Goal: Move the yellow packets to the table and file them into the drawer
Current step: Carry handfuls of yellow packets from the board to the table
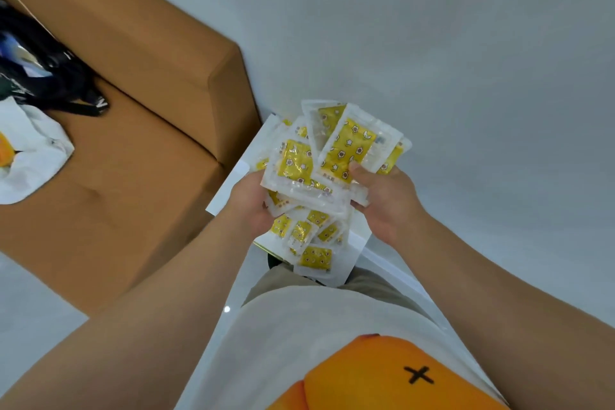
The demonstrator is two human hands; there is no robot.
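I hold a loose bundle of several yellow packets (336, 150) in clear wrappers in front of my body, above the floor. My left hand (253, 200) grips the bundle from the left and underneath, fingers curled under it. From the right, my right hand (382, 196) holds it, thumb pressed on the top packet. More yellow packets (312, 243) lie below my hands on a white surface (356, 240). No drawer is in view.
A tan sofa (139, 116) fills the left side, with a black bag (43, 66) and a white cloth (33, 150) on its seat. Pale grey floor (466, 60) spreads to the right and behind the packets.
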